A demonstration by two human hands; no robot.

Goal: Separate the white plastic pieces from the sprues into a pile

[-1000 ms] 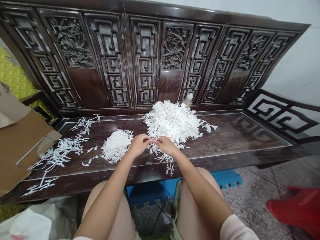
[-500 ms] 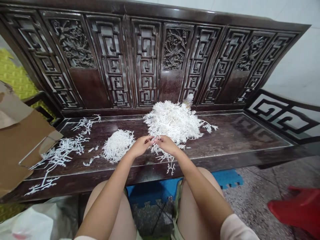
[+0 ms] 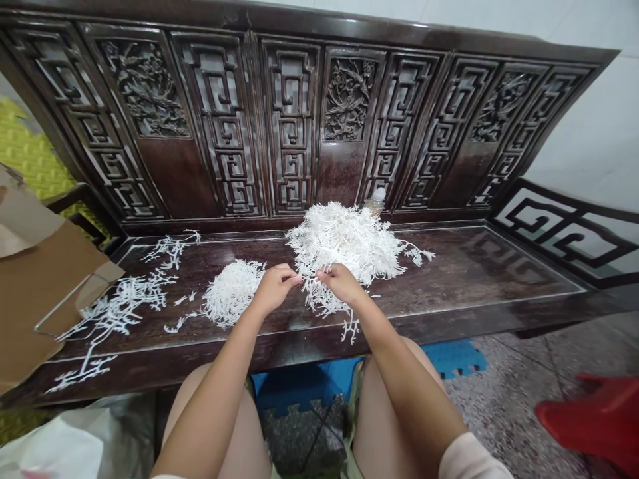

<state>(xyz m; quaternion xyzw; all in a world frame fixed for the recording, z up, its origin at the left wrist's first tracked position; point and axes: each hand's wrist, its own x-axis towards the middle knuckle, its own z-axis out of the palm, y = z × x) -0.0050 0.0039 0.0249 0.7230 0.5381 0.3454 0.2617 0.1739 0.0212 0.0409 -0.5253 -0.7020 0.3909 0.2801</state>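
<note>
My left hand point(image 3: 276, 287) is closed in a pinch, its thumb and fingertips together just in front of the large heap. My right hand point(image 3: 341, 282) pinches too, a short gap to the right. A thin white branched sprig point(image 3: 309, 277) spans the gap between the fingertips; its ends are hidden in the fingers. Behind the hands rises a large heap of white branched sprigs point(image 3: 344, 236), with some strands hanging over the bench's front edge under my right hand. Left of my left hand sits a smaller, rounder white pile point(image 3: 232, 293).
Longer white branched pieces point(image 3: 124, 303) lie at the left of the dark wooden bench point(image 3: 449, 279), by a brown cardboard box point(image 3: 54, 286) and a bent wire point(image 3: 70, 303). A clear bottle point(image 3: 376, 201) stands behind the heap. At lower right is a red object point(image 3: 594, 412).
My hands have moved apart, opening a small gap between the fingertips with the white sprig showing in it. The strands at the front edge have shifted slightly right.
</note>
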